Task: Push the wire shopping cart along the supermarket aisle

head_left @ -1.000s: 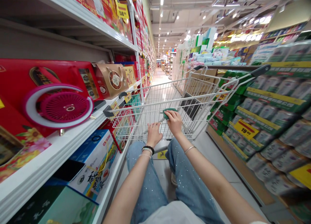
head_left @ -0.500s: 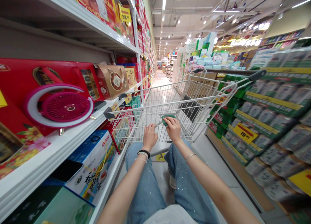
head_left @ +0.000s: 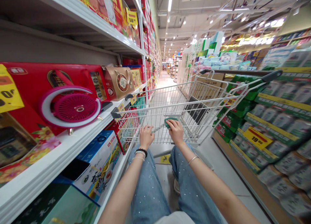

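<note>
A wire shopping cart stands in the aisle right in front of my knees, tipped to one side, its basket holding nothing. My left hand grips the wires of the cart's near end. My right hand presses a green cloth against the same wire panel, fingers curled over it. Both forearms reach forward over my jeans.
On the left, white shelves carry red gift boxes, a pink round fan and a blue carton. Stacked drink cans with yellow price tags line the right. The aisle floor runs ahead past paper goods.
The view has swung slightly right and closer to the cart. Both hands have shifted a little along the cart's wire end, the right one still on the green cloth.
</note>
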The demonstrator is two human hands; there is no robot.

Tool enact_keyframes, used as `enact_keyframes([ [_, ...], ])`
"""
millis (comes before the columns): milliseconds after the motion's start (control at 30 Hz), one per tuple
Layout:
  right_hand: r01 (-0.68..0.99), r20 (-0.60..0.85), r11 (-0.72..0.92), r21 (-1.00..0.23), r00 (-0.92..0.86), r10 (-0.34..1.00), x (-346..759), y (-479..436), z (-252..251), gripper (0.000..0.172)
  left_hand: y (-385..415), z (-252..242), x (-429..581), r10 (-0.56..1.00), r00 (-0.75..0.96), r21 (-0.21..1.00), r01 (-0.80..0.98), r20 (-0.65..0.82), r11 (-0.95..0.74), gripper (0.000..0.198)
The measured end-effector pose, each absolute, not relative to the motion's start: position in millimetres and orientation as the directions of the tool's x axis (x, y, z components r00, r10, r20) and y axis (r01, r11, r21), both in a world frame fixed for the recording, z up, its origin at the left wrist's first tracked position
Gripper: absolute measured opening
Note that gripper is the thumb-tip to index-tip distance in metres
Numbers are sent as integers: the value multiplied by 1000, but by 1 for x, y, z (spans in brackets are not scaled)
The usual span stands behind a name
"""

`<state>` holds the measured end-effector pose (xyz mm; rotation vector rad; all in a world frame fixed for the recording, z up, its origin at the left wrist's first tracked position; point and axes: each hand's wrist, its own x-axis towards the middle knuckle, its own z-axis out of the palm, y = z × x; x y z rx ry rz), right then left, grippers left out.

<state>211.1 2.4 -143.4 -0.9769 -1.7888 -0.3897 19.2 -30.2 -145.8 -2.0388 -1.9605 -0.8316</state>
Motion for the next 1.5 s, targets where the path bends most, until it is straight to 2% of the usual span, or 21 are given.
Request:
enact_keyframes([
  [133,769,896,610,-190,-118,429,213,11,-118,49,-31,-141,20,859,-36,250,962,511,-108,43],
  [433,768,782,612,-185,-262,565,209,-8,-158,47,-33,-139,24,870,-48,281,954,490,-106,45],
  [700,751,873,627,-206,-149,465,205,2,-113,51,-39,-138,29,875,-45,274,956,482,-102,46],
  [1000,779,794,597,-190,-235,560,200,-11,-166,45,-39,-140,30,873,-31,274,954,486,-119,47],
  [1167,746,839,636,-200,-205,504,200,-13,-135,54,-42,-144,34,866,-27,274,953,500,-129,48],
  [1300,761,869,621,-187,-167,465,195,-4,-117,53,-45,-144,36,868,-39,291,949,494,-123,48],
  [1500,768,814,621,-158,-255,522,190,-10,-161,44,-43,-142,37,874,-46,296,948,484,-115,47],
])
